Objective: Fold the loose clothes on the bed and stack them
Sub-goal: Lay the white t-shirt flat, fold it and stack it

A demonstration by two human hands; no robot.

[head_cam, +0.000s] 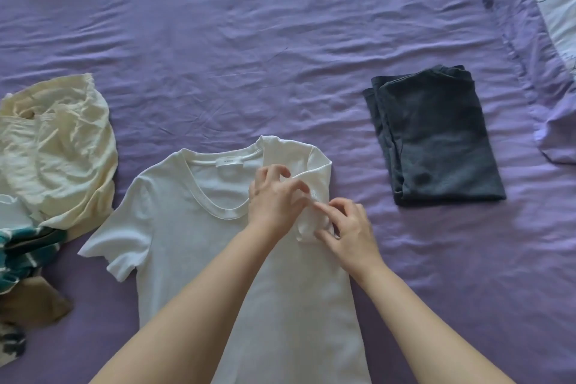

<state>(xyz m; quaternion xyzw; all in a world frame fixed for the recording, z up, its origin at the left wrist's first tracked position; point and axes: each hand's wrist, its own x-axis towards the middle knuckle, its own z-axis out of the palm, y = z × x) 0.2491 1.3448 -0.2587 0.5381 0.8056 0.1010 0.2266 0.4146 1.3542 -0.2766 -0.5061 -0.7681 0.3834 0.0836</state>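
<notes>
Your left hand (274, 196) and right hand (349, 227) pinch the white T-shirt (193, 227)'s right sleeve (314, 174); soft, light cloth, likely best held at seams.

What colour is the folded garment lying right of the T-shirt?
Dark charcoal grey, plain; the folded garment shows in the head view.

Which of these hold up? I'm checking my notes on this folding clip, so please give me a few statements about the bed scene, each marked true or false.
1. The white T-shirt lies flat with its neckline away from the person. True.
2. Both hands work on the shirt's left sleeve. False: the left hand and right hand grip the folded-in sleeve on the right side; the other sleeve lies spread out.
3. A folded dark garment lies to the right of the shirt. True.
4. The cream garment is neatly folded. False: it lies crumpled at the left.
5. The sheet is green. False: it is purple.
</notes>
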